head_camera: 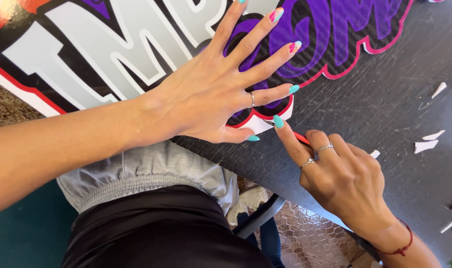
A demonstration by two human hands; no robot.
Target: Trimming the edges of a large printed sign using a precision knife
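My left hand [211, 89] lies flat with fingers spread on a large printed sign [112, 54] with white, purple, black and red lettering, pinning its lower edge to the dark table [384, 99]. My right hand [340, 173] grips a small craft knife with a red handle [300, 138]. Its blade tip meets the white border of the sign just below my left fingers. My right index finger presses along the knife.
Several small white offcuts [426, 145] lie scattered on the table to the right. Below the table edge are my grey and black clothing [151, 208], a chair frame [258, 216] and a hexagon-patterned floor [310, 233].
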